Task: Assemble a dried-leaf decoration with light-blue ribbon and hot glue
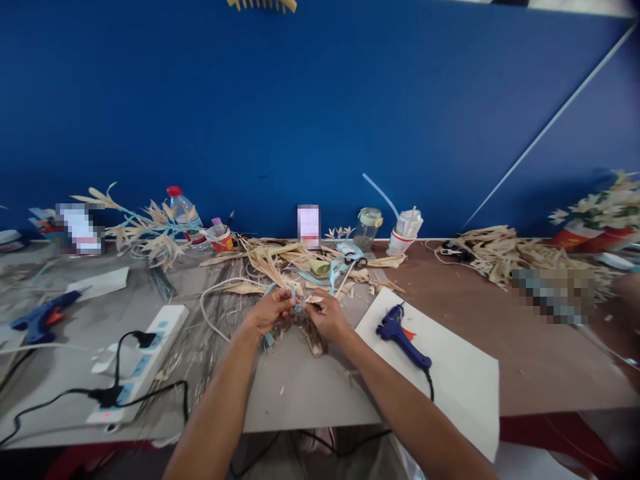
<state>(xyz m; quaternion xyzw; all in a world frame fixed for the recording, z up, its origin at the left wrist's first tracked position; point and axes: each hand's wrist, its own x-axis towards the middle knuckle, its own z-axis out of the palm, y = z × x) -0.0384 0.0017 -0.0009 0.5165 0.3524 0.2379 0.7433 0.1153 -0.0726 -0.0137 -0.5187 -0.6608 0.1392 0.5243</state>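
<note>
My left hand (275,310) and my right hand (324,315) meet near the middle of the table. Fingers of the left are pinched at a small light-blue strip. The right hand's fingers are closed on a small pale piece of husk, close beside the left fingertips. Under and between both hands lies a brown dried bundle (314,339). Beyond them, dried husks (270,263) are spread out, with a curled green-tan piece (320,267) and blue ribbon (334,275) among them.
A blue glue gun (404,337) rests on a white board (450,380) at right. On the left are a power strip (145,363) with black cords and another glue gun (43,320). A phone (309,227), jar (367,228) and cups line the blue wall. A person's hand (626,293) shows far right.
</note>
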